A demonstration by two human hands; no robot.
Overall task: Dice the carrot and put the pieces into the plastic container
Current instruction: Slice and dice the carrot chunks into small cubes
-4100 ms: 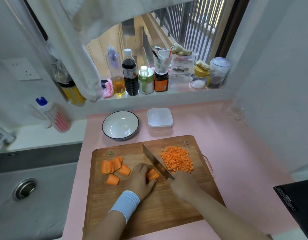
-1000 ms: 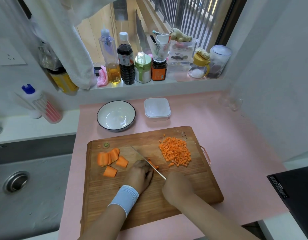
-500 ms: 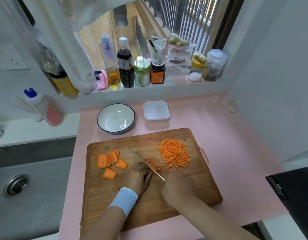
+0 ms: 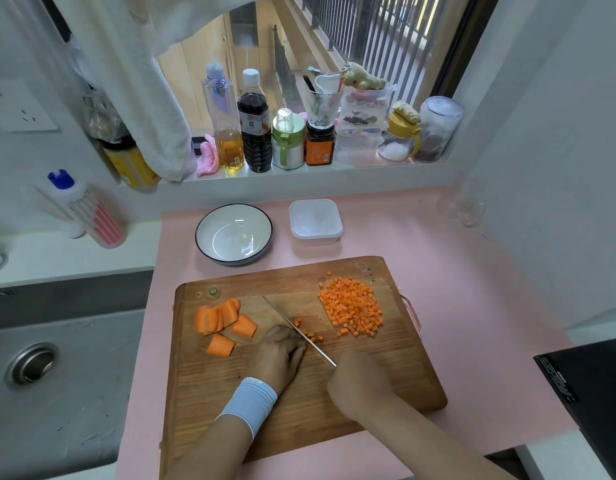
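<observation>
On the wooden cutting board my right hand grips the handle of a knife whose blade stands edge-down on the board. My left hand lies curled against the blade's left side, over a carrot piece that it hides. A few fresh carrot cubes lie just right of the blade. A heap of diced carrot sits at the board's right. Several large carrot chunks lie at the left. The plastic container, lid on, stands behind the board.
A white bowl stands left of the container on the pink counter. A steel sink lies to the left. Bottles and jars line the window sill. A black appliance sits at the right edge.
The blade has gone from tilted over the carrot to edge-down beside my left hand. The piece under my left hand has shrunk out of sight and a few new cubes lie right of the blade.
</observation>
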